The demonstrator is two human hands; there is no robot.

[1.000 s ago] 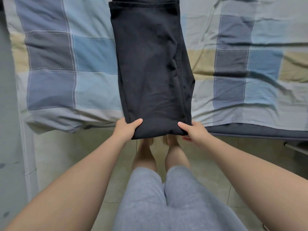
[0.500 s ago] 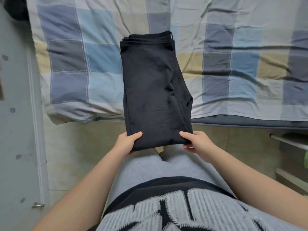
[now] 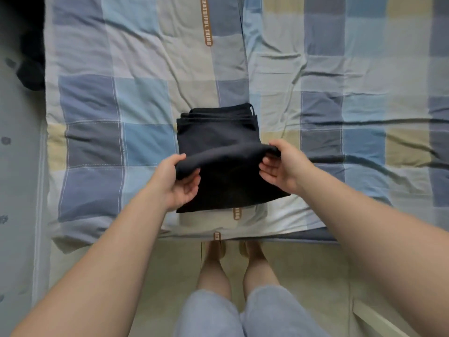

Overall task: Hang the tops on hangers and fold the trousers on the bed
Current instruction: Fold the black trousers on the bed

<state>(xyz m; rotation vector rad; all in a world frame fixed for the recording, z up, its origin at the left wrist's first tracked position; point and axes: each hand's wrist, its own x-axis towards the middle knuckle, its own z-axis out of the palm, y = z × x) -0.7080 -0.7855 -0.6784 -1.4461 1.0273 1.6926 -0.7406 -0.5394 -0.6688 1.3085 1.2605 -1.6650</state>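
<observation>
Holding black folded cotton trousers (image 3: 216,135) over the middle of a wrinkled quilted bedcover in blue, grey and cream checks (image 3: 145,93). Pinching the 9 o'clock end of a raised fold with the left hand (image 3: 178,182), thumb on top, fingers curled underneath. Gripping the 3 o'clock end with the right hand (image 3: 283,166) the same way, thumb over the cloth, fingers tucked below. Stretching that fold into a lifted ridge between the two hands, off the bed. Resting flat at 12 o'clock: the stacked waistband end, layers showing at its far edge. Lying at 6 o'clock: the trousers' near edge, straight, just short of the cover's near hem. Spreading wide from the trousers toward 9, 12 and 3 o'clock: checked cover, creased, with a brown lettered fabric strip (image 3: 207,23) running up at 12 o'clock. Ending at 9 o'clock against a pale grey wall (image 3: 17,190), with a dark blurred shape (image 3: 31,45) at 10 o'clock, too unclear to name. Showing at 5 o'clock under the hem: a navy mattress edge (image 3: 303,235). Standing at 6 o'clock on beige floor tiles (image 3: 303,276): bare feet (image 3: 216,250) close to the bed edge, grey shorts (image 3: 209,314) below.
</observation>
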